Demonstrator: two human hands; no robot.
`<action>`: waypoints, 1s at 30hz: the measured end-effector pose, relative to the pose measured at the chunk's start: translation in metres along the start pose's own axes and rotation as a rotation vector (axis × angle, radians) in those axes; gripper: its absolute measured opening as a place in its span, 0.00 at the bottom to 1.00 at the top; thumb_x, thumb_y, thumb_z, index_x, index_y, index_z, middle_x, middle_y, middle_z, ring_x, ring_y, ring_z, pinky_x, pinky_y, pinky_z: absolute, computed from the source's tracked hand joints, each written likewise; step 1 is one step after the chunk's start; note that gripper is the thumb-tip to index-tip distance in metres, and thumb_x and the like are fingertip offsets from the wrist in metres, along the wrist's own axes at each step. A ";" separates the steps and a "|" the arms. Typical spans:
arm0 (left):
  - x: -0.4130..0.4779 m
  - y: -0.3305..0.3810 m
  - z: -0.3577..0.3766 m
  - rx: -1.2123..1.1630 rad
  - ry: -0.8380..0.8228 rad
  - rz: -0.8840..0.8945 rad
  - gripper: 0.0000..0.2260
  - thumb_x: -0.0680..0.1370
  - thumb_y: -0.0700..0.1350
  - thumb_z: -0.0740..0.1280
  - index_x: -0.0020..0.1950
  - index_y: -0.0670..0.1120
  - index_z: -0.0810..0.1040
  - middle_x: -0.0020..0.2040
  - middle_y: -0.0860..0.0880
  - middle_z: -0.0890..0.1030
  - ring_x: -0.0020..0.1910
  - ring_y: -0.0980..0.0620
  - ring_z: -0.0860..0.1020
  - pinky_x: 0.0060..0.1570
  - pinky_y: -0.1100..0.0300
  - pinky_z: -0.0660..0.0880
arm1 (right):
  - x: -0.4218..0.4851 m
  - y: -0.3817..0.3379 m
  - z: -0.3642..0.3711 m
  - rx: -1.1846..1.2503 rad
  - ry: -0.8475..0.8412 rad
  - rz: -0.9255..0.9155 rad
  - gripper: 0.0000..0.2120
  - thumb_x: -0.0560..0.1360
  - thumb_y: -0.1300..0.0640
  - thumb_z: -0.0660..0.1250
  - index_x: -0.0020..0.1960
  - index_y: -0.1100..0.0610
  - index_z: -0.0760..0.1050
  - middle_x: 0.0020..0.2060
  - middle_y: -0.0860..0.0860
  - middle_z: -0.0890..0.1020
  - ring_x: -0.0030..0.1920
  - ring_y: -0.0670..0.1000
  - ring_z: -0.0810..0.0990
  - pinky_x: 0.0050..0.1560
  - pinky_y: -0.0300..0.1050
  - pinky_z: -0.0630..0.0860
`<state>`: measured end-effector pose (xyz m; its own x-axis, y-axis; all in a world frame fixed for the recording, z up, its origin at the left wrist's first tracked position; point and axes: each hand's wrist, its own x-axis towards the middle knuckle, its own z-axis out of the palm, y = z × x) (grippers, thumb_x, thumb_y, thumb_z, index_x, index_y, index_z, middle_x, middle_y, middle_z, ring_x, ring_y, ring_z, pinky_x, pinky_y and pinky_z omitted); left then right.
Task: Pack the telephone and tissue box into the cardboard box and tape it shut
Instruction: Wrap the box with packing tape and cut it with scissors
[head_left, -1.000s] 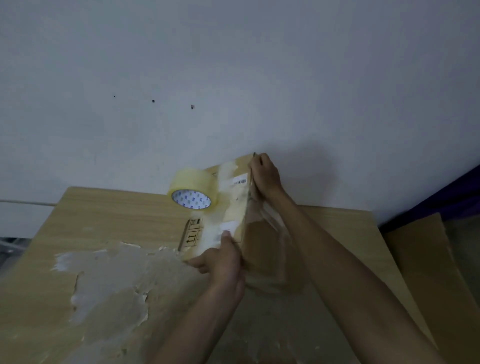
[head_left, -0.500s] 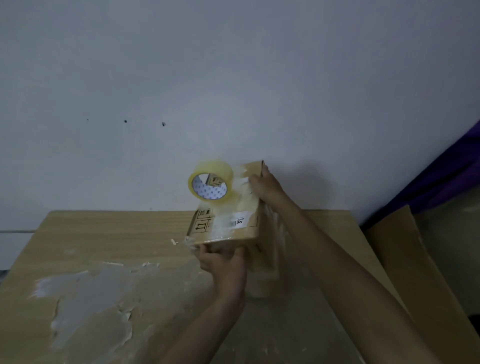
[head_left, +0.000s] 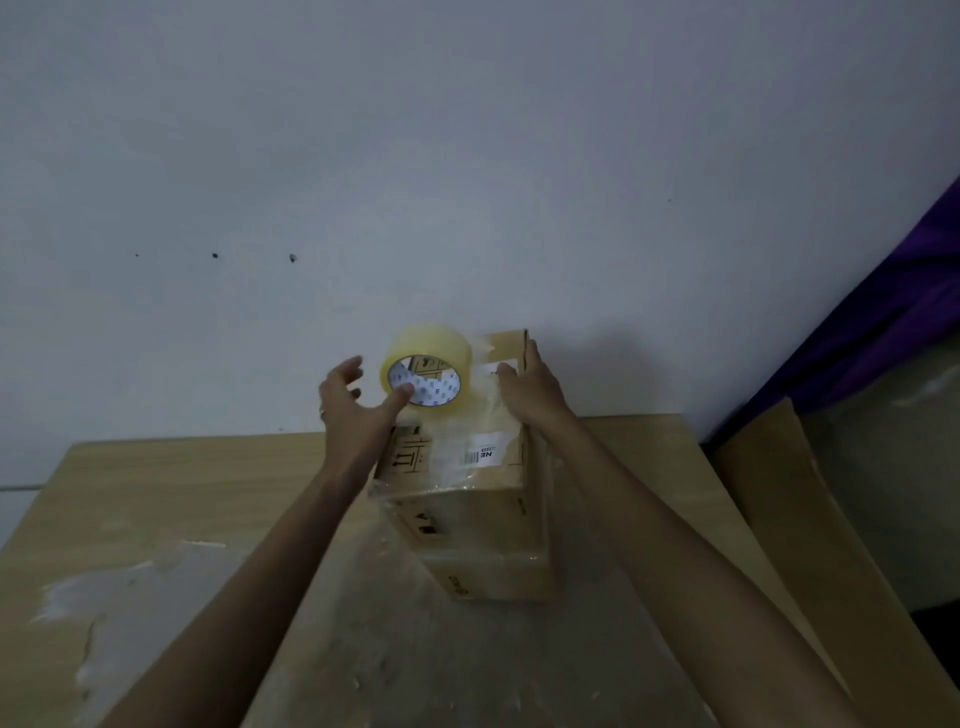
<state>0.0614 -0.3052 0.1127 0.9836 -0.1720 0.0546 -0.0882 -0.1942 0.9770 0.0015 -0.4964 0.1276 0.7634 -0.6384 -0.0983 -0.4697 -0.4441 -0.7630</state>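
Note:
The closed cardboard box (head_left: 483, 540) stands on the wooden table (head_left: 182, 493) near the wall, with clear tape shining across its top and front. A yellowish roll of clear tape (head_left: 441, 353) hangs above the box's far left corner, joined to the top by a strip of tape. My left hand (head_left: 353, 410) is at the roll with fingers spread; its thumb tip touches the roll's core. My right hand (head_left: 530, 389) lies flat on the far right of the box top, on the tape. The telephone and tissue box are not visible.
The tabletop has pale scraped patches and tape scraps at the front left. A flat cardboard sheet (head_left: 769, 519) leans at the table's right edge. A purple cloth (head_left: 883, 322) hangs at the far right. A white wall stands right behind the box.
The box, tilted up in both hands before, now sits flat on the table. My left hand left the box's near edge and rose to the tape roll. My right hand stayed on the top.

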 end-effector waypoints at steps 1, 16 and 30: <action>0.009 0.001 0.005 0.016 -0.119 0.021 0.28 0.72 0.46 0.73 0.69 0.47 0.66 0.63 0.51 0.66 0.60 0.51 0.69 0.55 0.56 0.71 | -0.001 0.003 -0.003 0.004 0.002 0.005 0.30 0.81 0.52 0.55 0.78 0.54 0.46 0.74 0.56 0.64 0.70 0.58 0.68 0.65 0.45 0.66; -0.003 0.005 0.092 0.172 -0.452 0.251 0.19 0.66 0.56 0.62 0.49 0.43 0.72 0.46 0.41 0.79 0.50 0.41 0.76 0.44 0.48 0.77 | -0.020 0.062 -0.056 -0.038 0.047 0.210 0.28 0.83 0.50 0.47 0.78 0.55 0.40 0.70 0.60 0.69 0.63 0.61 0.74 0.54 0.48 0.72; 0.054 -0.003 0.003 0.406 -0.509 0.374 0.13 0.66 0.32 0.66 0.41 0.51 0.74 0.38 0.50 0.79 0.38 0.50 0.76 0.37 0.60 0.70 | -0.021 0.061 -0.047 -0.613 0.222 0.129 0.31 0.80 0.51 0.54 0.78 0.56 0.46 0.71 0.59 0.65 0.69 0.63 0.65 0.67 0.60 0.64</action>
<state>0.1139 -0.3166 0.1117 0.6911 -0.7025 0.1698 -0.5505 -0.3594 0.7535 -0.0642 -0.5394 0.1126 0.6053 -0.7957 0.0197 -0.7685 -0.5907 -0.2459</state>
